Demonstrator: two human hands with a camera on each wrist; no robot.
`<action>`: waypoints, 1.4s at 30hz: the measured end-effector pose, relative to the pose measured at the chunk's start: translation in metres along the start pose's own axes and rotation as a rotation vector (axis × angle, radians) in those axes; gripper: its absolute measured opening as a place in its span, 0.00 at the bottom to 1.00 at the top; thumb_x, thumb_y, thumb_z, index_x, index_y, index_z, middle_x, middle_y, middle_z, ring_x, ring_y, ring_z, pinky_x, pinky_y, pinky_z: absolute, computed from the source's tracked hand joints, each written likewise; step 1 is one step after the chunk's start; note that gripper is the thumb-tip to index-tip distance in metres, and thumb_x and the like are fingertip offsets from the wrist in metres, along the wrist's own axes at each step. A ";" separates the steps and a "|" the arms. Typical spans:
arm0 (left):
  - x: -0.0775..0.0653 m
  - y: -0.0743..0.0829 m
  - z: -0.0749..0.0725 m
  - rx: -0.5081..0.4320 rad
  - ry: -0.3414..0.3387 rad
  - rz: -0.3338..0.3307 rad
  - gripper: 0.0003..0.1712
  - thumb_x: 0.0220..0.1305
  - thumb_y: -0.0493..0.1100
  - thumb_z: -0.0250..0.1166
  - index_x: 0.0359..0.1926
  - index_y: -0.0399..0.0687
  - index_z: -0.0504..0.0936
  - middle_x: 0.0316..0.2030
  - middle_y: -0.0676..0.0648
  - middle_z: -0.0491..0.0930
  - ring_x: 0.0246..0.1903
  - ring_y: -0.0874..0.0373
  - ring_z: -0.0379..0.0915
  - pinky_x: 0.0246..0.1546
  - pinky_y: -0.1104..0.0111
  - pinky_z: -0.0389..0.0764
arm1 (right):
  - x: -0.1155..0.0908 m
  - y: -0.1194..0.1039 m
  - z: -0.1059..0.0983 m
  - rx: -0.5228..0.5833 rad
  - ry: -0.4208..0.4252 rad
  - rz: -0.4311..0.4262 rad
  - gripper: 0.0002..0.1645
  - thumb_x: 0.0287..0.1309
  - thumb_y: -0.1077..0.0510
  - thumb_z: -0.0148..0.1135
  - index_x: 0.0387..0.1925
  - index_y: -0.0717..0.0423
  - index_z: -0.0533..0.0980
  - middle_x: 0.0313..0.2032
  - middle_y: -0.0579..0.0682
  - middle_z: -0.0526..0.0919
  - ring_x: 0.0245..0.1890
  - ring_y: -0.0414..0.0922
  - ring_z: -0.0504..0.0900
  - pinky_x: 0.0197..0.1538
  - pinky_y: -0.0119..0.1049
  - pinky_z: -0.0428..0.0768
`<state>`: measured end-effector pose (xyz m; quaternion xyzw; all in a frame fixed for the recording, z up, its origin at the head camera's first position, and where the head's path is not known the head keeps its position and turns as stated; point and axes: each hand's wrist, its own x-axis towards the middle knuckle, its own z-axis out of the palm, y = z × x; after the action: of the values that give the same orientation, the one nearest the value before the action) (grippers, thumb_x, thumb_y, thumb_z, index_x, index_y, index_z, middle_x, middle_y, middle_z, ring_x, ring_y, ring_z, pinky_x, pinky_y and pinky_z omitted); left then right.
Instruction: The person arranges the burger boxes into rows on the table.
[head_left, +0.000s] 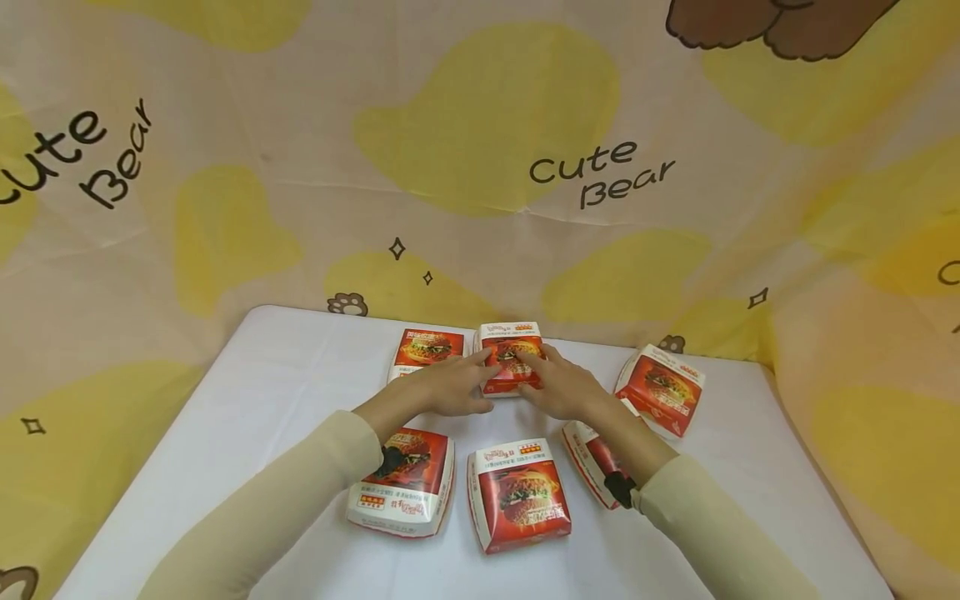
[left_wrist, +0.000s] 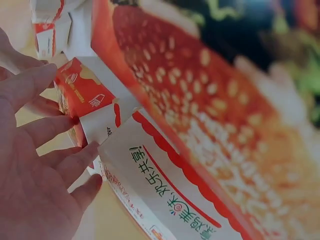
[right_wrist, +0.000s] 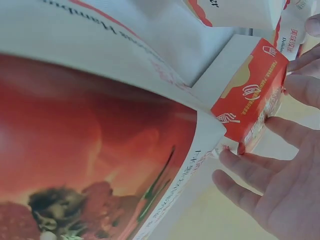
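Observation:
A red and white burger box [head_left: 512,335] with a hamburger picture lies at the back middle of the table. My left hand [head_left: 454,388] reaches it from the left, fingers spread, fingertips at its side and upper edge. From the right my right hand [head_left: 558,385] touches the same box, its fingers fairly straight. In the left wrist view, fingertips meet the red end of the box [left_wrist: 86,92]. The right wrist view shows fingertips along the red side of the box [right_wrist: 252,90].
Another burger box [head_left: 427,346] stands close left of it, partly behind my left hand. Nearer are a left box [head_left: 408,500], a middle box [head_left: 521,496] and a right box [head_left: 588,458] under my forearm. One more box [head_left: 660,387] sits far right. Patterned cloth [head_left: 480,167] hangs behind the white table [head_left: 292,367].

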<state>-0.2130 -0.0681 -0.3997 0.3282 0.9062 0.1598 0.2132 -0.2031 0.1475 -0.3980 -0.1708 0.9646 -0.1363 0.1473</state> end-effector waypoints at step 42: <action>0.009 0.009 0.005 0.083 0.128 0.085 0.29 0.70 0.47 0.59 0.69 0.42 0.71 0.72 0.38 0.61 0.73 0.39 0.51 0.73 0.47 0.50 | 0.000 0.018 -0.002 -0.002 0.185 0.068 0.39 0.64 0.46 0.62 0.70 0.60 0.64 0.66 0.66 0.68 0.65 0.65 0.68 0.62 0.71 0.62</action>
<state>-0.2117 -0.0549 -0.4025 0.3641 0.9091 0.1514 0.1343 -0.2092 0.1647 -0.4016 -0.1248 0.9795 -0.1453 0.0617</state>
